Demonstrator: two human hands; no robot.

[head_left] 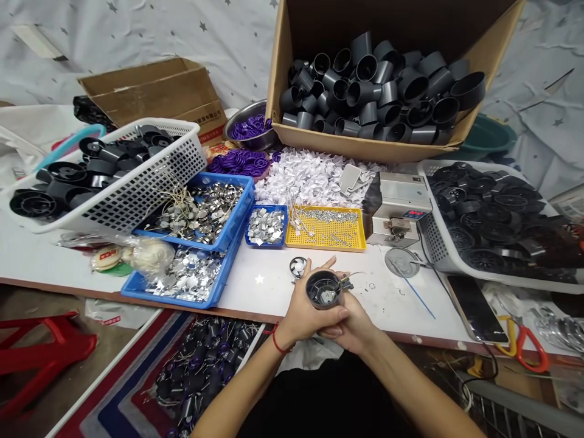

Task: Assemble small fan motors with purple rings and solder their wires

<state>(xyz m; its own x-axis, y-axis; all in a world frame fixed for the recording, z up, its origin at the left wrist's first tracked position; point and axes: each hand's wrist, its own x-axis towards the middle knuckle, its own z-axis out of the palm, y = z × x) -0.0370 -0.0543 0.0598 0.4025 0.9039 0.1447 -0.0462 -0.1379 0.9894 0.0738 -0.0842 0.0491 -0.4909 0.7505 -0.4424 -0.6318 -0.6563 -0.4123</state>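
Just over the table's front edge, both of my hands close around a dark grey round plastic housing (323, 289). Its open end faces up, and a light-coloured part with black ribs shows inside. My left hand (301, 313) grips it from the left, thumb across the front and some fingers stretched out behind. From the right and below, my right hand (351, 322) wraps it, its fingers partly hidden. Thin wires and a small dark piece stick out at the housing's right side. A small black ring with a white centre (298, 266) is beside my left fingers; whether they touch cannot be told.
Beyond my hands are a yellow tray (326, 241) of small screws, a blue tray (266, 242) of metal pieces and a metal machine (396, 207). A cardboard box (365, 141) of grey housings stands behind. A phone (474, 307) and scissors (531, 350) lie right.
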